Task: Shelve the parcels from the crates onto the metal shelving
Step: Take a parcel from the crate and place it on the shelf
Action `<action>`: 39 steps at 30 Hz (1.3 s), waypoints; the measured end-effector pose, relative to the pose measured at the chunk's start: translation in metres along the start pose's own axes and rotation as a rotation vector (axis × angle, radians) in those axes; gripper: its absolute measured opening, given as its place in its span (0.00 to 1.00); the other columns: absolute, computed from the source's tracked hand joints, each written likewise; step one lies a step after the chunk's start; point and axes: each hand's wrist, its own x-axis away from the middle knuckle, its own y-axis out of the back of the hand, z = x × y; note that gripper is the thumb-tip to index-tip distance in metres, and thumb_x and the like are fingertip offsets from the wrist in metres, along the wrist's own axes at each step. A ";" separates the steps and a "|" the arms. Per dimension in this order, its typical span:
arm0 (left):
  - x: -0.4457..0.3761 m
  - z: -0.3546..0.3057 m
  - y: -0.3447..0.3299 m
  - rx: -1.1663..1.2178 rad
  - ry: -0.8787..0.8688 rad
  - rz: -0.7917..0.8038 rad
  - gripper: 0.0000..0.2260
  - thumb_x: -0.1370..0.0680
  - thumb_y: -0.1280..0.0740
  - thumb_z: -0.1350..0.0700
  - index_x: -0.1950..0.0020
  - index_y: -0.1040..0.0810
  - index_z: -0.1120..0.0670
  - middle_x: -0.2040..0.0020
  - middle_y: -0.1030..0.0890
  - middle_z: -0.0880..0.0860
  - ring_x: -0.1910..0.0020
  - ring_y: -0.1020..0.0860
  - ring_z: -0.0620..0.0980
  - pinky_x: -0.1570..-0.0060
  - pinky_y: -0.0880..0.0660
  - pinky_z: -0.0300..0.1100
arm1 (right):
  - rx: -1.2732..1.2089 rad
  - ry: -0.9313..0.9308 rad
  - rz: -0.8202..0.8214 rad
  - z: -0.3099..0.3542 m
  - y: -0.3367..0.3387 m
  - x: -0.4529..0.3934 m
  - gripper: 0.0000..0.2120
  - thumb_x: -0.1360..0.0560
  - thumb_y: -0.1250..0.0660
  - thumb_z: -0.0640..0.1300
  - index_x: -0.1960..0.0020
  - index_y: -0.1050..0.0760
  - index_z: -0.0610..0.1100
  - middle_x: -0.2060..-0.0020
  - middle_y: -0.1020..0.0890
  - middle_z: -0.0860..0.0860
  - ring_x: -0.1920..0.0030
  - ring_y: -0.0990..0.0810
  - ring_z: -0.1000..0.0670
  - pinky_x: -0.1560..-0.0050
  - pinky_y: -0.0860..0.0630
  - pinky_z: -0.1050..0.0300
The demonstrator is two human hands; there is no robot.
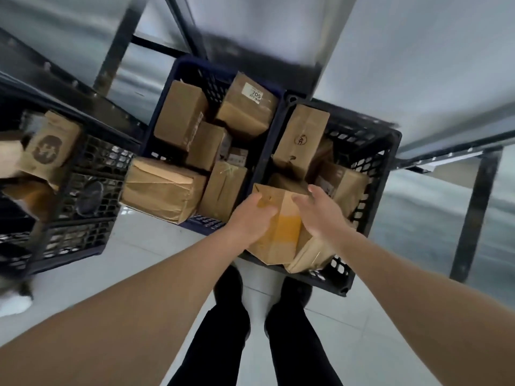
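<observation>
The left hand (252,218) has its grip closed around a brown box (278,229) (yellow tape on it) at the near end of the black crate (370,151); the right hand (320,213), fingers loose, rests on it.

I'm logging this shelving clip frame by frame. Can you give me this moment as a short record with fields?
left hand: grips the near parcel by its left side
right hand: open, against the parcel's right side
parcel location: near end of the black crate
blue crate: full of brown parcels
shelving: beside the crates, blurred
</observation>
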 end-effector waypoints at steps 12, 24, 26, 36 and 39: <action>-0.028 0.001 -0.016 0.306 0.099 -0.049 0.15 0.19 0.46 0.38 0.49 0.26 0.46 0.43 0.20 0.57 0.46 0.22 0.57 0.51 0.26 0.49 | -0.545 -0.052 -0.090 -0.010 -0.025 -0.023 0.27 0.24 0.40 0.65 0.38 0.21 0.47 0.45 0.18 0.52 0.42 0.21 0.47 0.38 0.26 0.48; -0.026 -0.005 0.019 0.490 0.244 -0.095 0.31 0.29 0.35 0.34 0.32 0.31 0.50 0.35 0.23 0.56 0.39 0.24 0.61 0.39 0.27 0.61 | -0.263 0.282 0.004 0.021 -0.015 0.028 0.13 0.19 0.36 0.51 0.39 0.20 0.49 0.43 0.19 0.56 0.41 0.25 0.57 0.46 0.32 0.63; -0.036 0.011 0.012 0.422 0.255 -0.123 0.51 0.45 0.34 0.20 0.26 0.35 0.43 0.31 0.26 0.54 0.36 0.27 0.62 0.38 0.29 0.65 | -0.156 0.281 0.115 0.006 -0.024 0.022 0.18 0.19 0.36 0.51 0.31 0.24 0.49 0.31 0.25 0.56 0.34 0.29 0.57 0.39 0.36 0.62; -0.045 0.044 0.010 0.255 0.141 -0.246 0.30 0.27 0.25 0.54 0.28 0.33 0.52 0.36 0.23 0.52 0.40 0.23 0.55 0.35 0.26 0.57 | -0.262 0.106 0.076 -0.022 -0.044 0.013 0.19 0.20 0.35 0.44 0.30 0.25 0.48 0.31 0.23 0.52 0.39 0.23 0.52 0.41 0.27 0.57; -0.043 0.043 0.015 0.301 0.114 -0.215 0.30 0.26 0.25 0.57 0.28 0.33 0.51 0.36 0.23 0.53 0.40 0.23 0.56 0.36 0.26 0.58 | -0.329 0.012 -0.045 -0.024 -0.033 0.009 0.23 0.21 0.34 0.41 0.26 0.30 0.47 0.31 0.24 0.52 0.39 0.22 0.52 0.45 0.24 0.62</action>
